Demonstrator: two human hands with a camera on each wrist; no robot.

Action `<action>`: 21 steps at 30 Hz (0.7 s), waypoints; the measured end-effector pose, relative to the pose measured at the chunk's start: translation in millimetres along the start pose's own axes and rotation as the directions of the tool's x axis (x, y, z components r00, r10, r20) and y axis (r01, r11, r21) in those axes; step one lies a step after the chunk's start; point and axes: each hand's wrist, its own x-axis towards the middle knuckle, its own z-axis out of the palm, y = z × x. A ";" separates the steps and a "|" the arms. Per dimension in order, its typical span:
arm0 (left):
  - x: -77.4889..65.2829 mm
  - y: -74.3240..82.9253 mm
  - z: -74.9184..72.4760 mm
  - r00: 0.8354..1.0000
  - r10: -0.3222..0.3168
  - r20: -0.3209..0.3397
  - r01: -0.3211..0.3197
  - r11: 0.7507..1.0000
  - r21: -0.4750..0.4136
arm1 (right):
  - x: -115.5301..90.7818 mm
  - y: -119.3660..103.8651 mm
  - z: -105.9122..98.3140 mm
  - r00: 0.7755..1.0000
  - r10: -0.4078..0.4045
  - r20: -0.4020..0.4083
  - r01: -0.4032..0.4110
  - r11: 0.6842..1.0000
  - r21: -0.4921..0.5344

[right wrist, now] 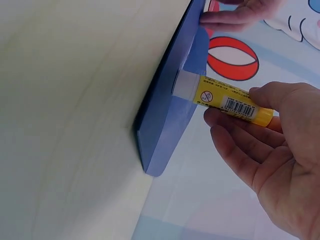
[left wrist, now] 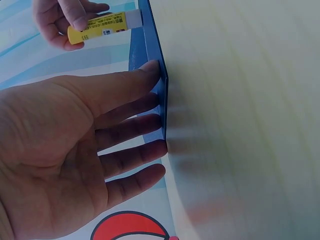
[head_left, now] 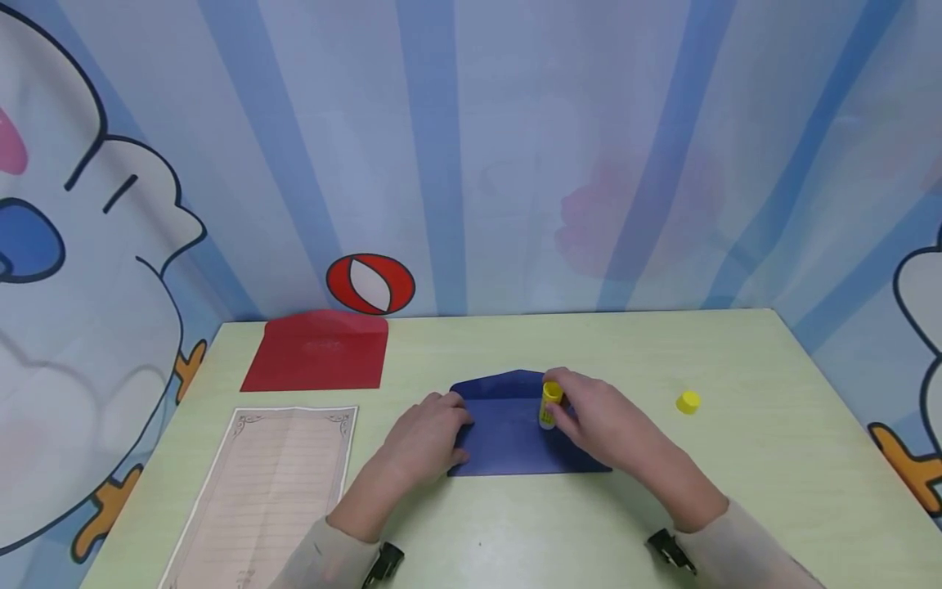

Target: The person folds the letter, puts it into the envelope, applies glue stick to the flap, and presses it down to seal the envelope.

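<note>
A dark blue envelope (head_left: 500, 442) lies on the table with its flap folded out toward the back. My left hand (head_left: 430, 438) rests on the envelope's left end, its fingers fairly straight and the fingertips at the paper in the left wrist view. In my right hand (head_left: 599, 417) I hold a yellow glue stick (right wrist: 232, 101) between thumb and fingers. It stands upright with its uncapped whitish end down at the envelope, just below the flap fold. The yellow cap (head_left: 688, 402) sits apart on the table to the right.
A red envelope (head_left: 316, 356) lies at the back left. Before it is a lined sheet of letter paper (head_left: 287, 483) with a decorated border, near my left forearm. The pale table (head_left: 743, 458) meets a blue cartoon backdrop (head_left: 500, 164) at its rear edge.
</note>
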 end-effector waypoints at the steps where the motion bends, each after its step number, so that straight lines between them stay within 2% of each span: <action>1: -0.2 0.2 -0.4 1.000 0.000 0.000 0.000 1.000 0.000 | -0.1 1.5 -0.2 1.000 0.004 -0.005 -0.004 1.000 -0.003; 7: -0.4 0.7 -1.2 1.000 0.000 0.004 0.000 1.000 0.002 | 4.2 1.1 0.8 1.000 0.005 -0.020 -0.005 1.000 -0.015; 14: 0.4 0.5 -0.7 1.000 -0.005 0.007 0.005 1.000 0.012 | 15.8 -11.0 6.9 1.000 -0.006 0.010 0.006 1.000 -0.002; 21: 0.7 0.3 0.3 1.000 -0.006 0.007 0.005 1.000 0.017 | 24.2 -22.2 12.2 0.999 -0.032 0.034 0.029 0.997 0.064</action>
